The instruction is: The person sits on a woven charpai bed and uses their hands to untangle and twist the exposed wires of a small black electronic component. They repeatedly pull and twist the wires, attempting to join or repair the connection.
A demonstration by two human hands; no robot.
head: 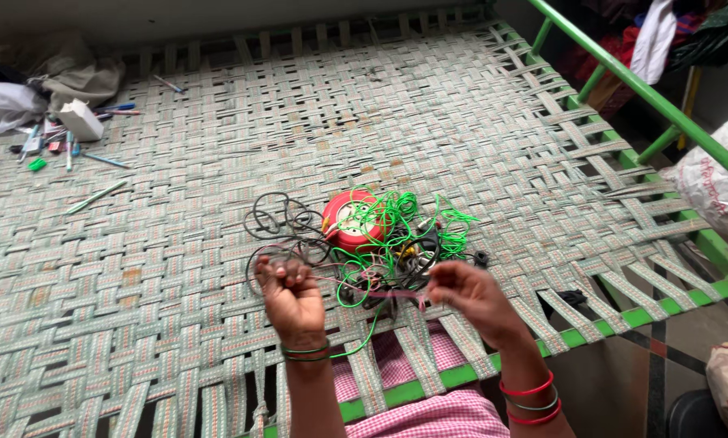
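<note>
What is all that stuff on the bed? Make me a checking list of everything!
Surface: woven strap cot with a green frame.
Job's things: thin pinkish wire stretched between both hands.
Clutter: pens, a small white box and cloth at the far left.
Grippers: left hand fisted on the wire; right hand fingers pinching it.
Cables: tangle of green wire and black wire around a red round reel.
Surroundings: green rail, white sack, hanging clothes.
</note>
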